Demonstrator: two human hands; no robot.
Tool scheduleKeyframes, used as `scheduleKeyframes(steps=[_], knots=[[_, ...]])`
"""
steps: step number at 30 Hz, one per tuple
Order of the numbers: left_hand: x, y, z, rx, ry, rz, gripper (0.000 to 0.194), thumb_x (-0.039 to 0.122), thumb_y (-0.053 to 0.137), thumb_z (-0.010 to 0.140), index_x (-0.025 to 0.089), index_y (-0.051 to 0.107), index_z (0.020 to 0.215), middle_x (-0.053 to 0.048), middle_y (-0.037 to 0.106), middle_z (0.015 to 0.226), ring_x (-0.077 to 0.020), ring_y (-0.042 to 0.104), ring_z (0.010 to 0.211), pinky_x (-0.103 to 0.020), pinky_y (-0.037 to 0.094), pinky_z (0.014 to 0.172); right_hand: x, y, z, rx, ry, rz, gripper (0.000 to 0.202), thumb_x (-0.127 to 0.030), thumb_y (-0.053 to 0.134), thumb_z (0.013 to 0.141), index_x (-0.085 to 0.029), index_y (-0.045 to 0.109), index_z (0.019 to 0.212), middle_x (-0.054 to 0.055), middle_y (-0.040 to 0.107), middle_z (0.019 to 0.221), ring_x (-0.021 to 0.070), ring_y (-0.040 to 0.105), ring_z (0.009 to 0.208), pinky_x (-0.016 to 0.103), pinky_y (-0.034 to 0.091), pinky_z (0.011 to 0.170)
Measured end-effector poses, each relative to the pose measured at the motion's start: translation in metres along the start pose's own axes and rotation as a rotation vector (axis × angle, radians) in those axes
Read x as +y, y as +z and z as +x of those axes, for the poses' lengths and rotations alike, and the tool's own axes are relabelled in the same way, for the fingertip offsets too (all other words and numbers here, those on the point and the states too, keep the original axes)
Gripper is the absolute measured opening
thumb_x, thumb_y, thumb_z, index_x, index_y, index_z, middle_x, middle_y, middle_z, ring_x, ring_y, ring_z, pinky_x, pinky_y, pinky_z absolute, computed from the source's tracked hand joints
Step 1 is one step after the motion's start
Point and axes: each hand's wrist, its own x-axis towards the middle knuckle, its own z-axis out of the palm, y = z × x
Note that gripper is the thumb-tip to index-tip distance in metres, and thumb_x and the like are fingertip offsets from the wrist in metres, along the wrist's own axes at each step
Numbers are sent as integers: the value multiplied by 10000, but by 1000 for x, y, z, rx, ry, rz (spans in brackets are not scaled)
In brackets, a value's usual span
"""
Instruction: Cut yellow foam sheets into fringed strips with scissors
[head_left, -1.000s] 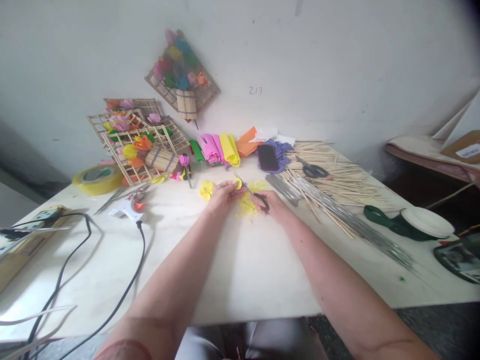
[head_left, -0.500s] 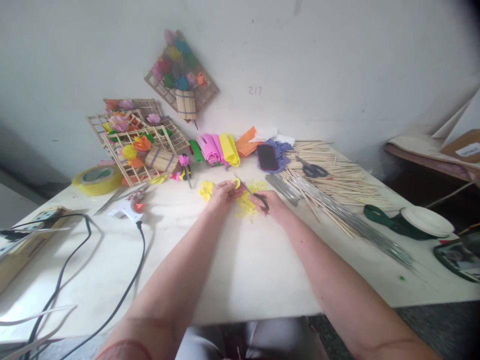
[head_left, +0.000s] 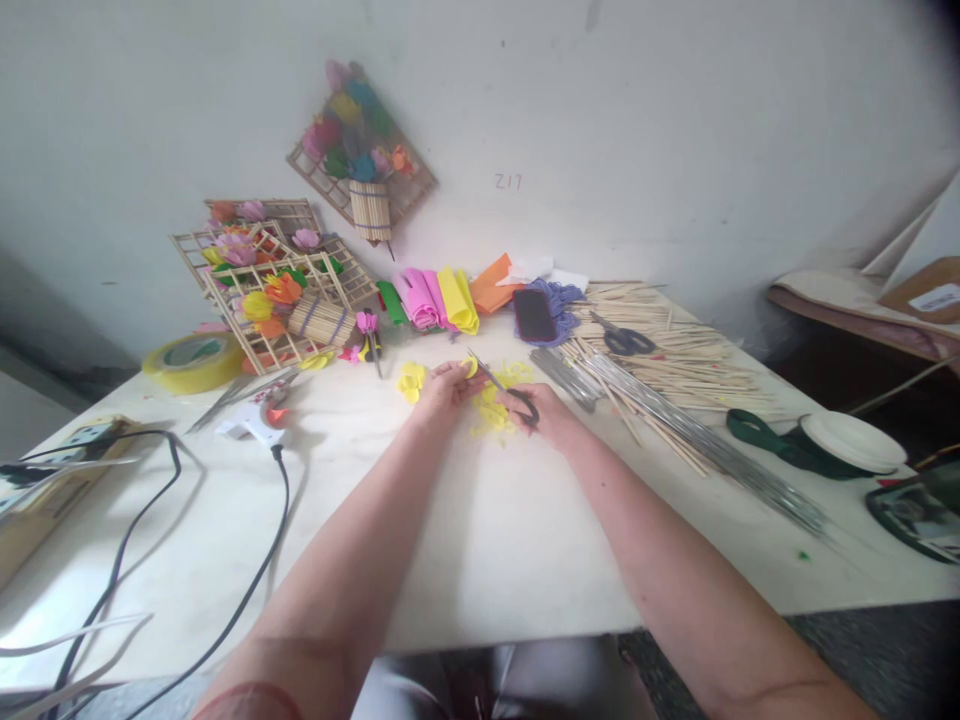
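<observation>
In the head view, my left hand pinches a small piece of yellow paper between its fingertips. My right hand is closed around the dark handles of a pair of scissors, whose blades point up and left, close beside the yellow piece. Whether the blades touch the paper, I cannot tell. Yellow paper scraps lie scattered on the table under and between my hands. A small pile of cut yellow pieces rests just left of my left hand.
Behind my hands lie folded coloured paper and a phone on purple yarn. Bamboo sticks, metal wires and other scissors are at right. Leftward are a glue gun, its cord, tape and flower-decorated stick frames.
Hardly anything differs. My hands stay in the same place with the scissors and yellow paper; the whole view has shifted very slightly.
</observation>
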Motion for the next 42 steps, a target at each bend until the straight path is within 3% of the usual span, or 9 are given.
scheduleKeyframes(steps=[20, 42], knots=[[1, 4, -7, -95, -3, 128, 233, 274, 714, 600, 117, 568, 691, -74, 665, 716, -170, 648, 704, -229, 483, 607, -1, -2, 0, -4, 2, 1, 260, -374, 642, 662, -140, 532, 642, -53, 458, 409, 49, 363, 306, 183, 254, 294], [-1, 0, 0, -5, -20, 72, 175, 218, 690, 638, 108, 565, 688, -79, 661, 663, -163, 643, 622, -249, 509, 589, -7, 8, 0, 75, 11, -39, 286, -355, 683, 618, -162, 493, 527, -64, 397, 350, 44, 305, 276, 196, 222, 274]])
